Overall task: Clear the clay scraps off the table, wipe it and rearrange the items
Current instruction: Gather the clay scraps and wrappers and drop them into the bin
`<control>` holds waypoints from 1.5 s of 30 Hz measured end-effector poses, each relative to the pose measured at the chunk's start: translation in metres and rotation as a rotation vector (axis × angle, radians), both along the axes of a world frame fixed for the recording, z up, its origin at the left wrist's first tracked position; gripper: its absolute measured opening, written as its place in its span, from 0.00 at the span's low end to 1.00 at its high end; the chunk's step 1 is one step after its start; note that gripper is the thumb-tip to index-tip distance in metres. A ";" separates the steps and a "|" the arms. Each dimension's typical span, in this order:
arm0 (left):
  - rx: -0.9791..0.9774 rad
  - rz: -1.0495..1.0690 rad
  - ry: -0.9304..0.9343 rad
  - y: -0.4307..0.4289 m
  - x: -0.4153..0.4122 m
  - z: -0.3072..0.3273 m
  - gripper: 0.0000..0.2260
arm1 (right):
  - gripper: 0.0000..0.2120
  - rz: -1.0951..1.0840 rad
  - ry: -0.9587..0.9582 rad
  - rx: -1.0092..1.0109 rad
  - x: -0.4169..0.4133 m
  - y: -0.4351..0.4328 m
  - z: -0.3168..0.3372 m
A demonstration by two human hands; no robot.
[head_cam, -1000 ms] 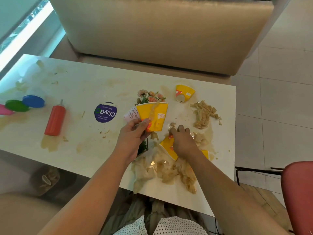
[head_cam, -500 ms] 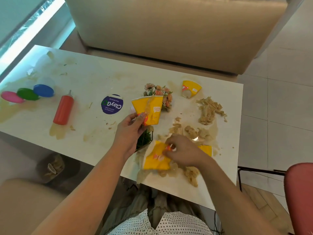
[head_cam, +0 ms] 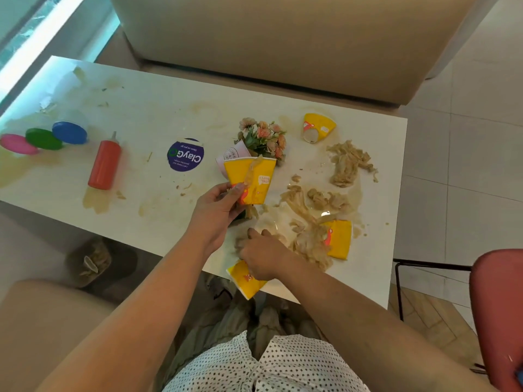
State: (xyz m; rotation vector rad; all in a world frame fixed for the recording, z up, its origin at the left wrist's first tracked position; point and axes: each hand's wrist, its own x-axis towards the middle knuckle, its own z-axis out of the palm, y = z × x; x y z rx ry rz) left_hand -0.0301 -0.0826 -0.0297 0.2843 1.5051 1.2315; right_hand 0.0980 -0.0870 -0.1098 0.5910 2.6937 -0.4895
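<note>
A white tabletop (head_cam: 169,108), smeared with brownish stains (head_cam: 96,200), is shown. A purple ClayGo disc (head_cam: 185,155) is laid flat on it. Just left of the disc a red squeeze bottle (head_cam: 104,164) is laid on its side. Further left a blue lid (head_cam: 69,132), a green lid (head_cam: 42,139) and a pink lid (head_cam: 17,144) are lined up. Right of the disc, artificial flowers (head_cam: 263,137), a tipped yellow cup (head_cam: 318,127), a flattened yellow cup (head_cam: 338,239) and clay scraps (head_cam: 349,164) are scattered.

Seating lounge: beige sofa (head_cam: 254,38), white table (head_cam: 147,108)
</note>
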 end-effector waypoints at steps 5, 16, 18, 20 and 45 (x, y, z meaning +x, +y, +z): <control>-0.002 0.020 0.000 -0.003 -0.001 0.002 0.15 | 0.07 -0.105 0.165 -0.048 0.018 0.004 -0.012; 0.042 0.069 -0.083 -0.009 -0.010 0.007 0.11 | 0.14 -0.583 0.321 -0.131 0.073 -0.007 0.019; 0.027 0.068 -0.091 -0.012 -0.008 0.004 0.11 | 0.19 -0.657 0.210 -0.166 0.070 -0.010 0.013; 0.009 0.057 -0.091 -0.014 -0.004 0.003 0.11 | 0.24 -0.717 0.156 -0.192 0.063 -0.009 0.007; 0.155 0.035 -0.109 0.004 -0.004 0.070 0.15 | 0.12 -1.252 0.633 -0.214 0.068 0.080 0.079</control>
